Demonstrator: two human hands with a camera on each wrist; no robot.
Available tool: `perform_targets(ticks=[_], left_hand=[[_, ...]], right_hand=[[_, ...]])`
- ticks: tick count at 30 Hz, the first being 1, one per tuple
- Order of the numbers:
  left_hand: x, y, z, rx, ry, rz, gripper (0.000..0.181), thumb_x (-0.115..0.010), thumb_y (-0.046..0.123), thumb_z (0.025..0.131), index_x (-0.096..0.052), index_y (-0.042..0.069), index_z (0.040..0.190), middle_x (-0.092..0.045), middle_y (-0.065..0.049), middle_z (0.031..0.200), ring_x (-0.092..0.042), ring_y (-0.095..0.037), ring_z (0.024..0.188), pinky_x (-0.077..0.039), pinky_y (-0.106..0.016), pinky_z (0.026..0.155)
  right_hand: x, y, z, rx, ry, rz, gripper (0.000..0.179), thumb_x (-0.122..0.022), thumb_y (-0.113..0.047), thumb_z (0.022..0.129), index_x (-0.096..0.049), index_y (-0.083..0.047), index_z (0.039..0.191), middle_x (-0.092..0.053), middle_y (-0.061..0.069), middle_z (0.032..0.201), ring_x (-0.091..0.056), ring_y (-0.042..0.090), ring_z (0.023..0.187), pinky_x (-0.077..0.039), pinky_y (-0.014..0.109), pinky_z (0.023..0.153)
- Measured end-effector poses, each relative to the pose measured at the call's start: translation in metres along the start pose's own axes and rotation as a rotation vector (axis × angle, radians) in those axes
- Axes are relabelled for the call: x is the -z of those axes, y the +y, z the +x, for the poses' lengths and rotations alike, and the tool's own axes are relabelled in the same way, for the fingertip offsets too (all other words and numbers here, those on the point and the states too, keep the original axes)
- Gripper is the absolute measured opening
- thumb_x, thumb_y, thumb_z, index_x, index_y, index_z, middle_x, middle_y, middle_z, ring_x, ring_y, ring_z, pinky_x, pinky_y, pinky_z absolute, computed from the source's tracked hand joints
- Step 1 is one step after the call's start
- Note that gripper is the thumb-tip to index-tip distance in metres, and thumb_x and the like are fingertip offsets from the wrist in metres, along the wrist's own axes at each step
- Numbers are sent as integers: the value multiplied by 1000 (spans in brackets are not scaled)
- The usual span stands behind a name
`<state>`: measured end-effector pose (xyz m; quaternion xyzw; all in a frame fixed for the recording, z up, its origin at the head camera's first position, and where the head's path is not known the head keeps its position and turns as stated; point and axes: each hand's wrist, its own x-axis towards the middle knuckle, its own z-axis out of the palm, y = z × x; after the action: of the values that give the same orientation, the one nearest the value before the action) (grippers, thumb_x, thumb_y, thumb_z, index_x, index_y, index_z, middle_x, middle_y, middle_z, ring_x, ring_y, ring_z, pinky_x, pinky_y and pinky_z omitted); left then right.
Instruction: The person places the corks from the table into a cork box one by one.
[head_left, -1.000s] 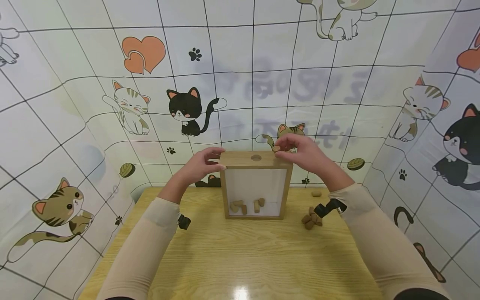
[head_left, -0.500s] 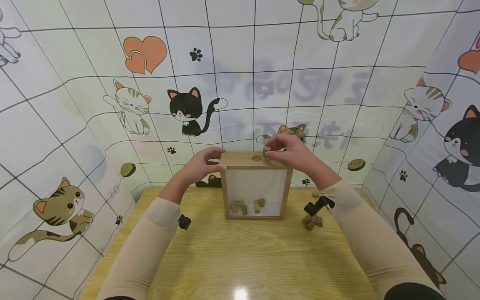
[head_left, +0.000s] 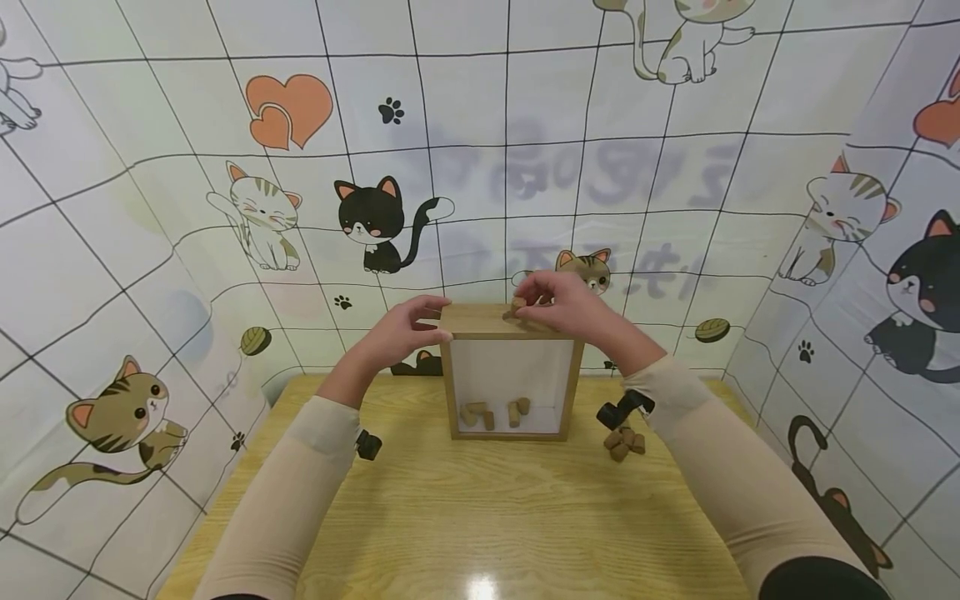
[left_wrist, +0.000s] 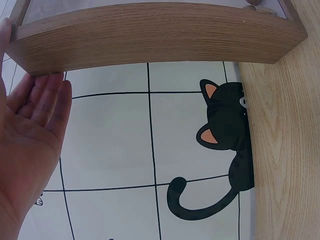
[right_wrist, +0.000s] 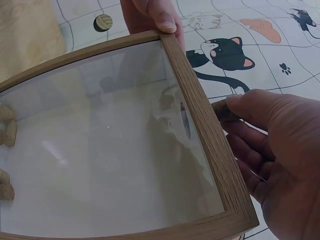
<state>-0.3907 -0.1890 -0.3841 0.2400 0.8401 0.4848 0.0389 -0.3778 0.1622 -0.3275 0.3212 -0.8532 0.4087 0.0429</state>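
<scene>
A shallow wooden box point(head_left: 480, 321) with a clear front stands upright on the table, a round hole point(right_wrist: 185, 120) in its top side. My left hand point(head_left: 405, 333) grips its upper left corner, thumb at the front and fingers behind. Between the thumb and fingers of my right hand point(head_left: 566, 304) is a cork point(right_wrist: 225, 109), pinched right at the hole; in the head view the cork and fingers cover most of that opening. Several corks point(head_left: 513, 413) lie on the floor of the box, visible through the front.
On the table point(head_left: 480, 508), right of the box, lies a small pile of corks point(head_left: 624, 443), under the right wrist's black camera point(head_left: 626, 408). A cat-patterned sheet point(head_left: 480, 192) hangs close behind the box and along both sides.
My right hand has moved left along the box's top, bringing the cork from the right end to the hole. The left hand and the box have stayed in place.
</scene>
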Motion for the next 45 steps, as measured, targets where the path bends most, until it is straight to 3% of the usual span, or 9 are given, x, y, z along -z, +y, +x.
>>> perform_targets(ticks=[7, 17, 29, 35, 45], left_hand=[[1, 0, 0, -1, -3, -10, 70, -88, 35, 99, -57, 22, 160, -56, -10, 158, -57, -35, 147, -53, -58, 113], [1, 0, 0, -5, -3, -12, 69, -87, 36, 99, -57, 22, 160, -57, -8, 157, -57, -34, 146, -54, -57, 113], [0, 0, 0, 1, -1, -23, 70, -88, 37, 99, -57, 23, 160, -57, -8, 158, -57, -34, 146, -53, -58, 113], [-2, 0, 0, 0, 2, -29, 68, -87, 36, 99, -57, 24, 159, -57, -6, 157, -58, -33, 146, -53, -57, 113], [-1, -3, 1, -2, 6, -14, 68, -87, 37, 100, -57, 25, 159, -56, -7, 158, -56, -33, 147, -54, -58, 112]], right_hand=[[-3, -3, 3, -11, -11, 4, 20, -82, -12, 103, -75, -8, 121, -75, 9, 110, -70, 28, 101, -58, 42, 88], [-4, 0, 3, -8, -23, -6, 24, -80, -15, 105, -74, -2, 124, -75, 9, 115, -70, 25, 109, -57, 46, 95], [5, 6, -9, -18, 40, -25, 23, -81, -18, 105, -75, -5, 122, -74, 6, 117, -68, 24, 109, -56, 47, 93], [11, 7, -23, -42, 105, -11, 17, -81, -20, 105, -77, -9, 117, -74, 6, 112, -68, 25, 103, -56, 46, 85], [29, 20, -68, -86, 195, -100, 12, -78, -23, 107, -76, -13, 115, -73, 5, 112, -65, 25, 107, -52, 47, 90]])
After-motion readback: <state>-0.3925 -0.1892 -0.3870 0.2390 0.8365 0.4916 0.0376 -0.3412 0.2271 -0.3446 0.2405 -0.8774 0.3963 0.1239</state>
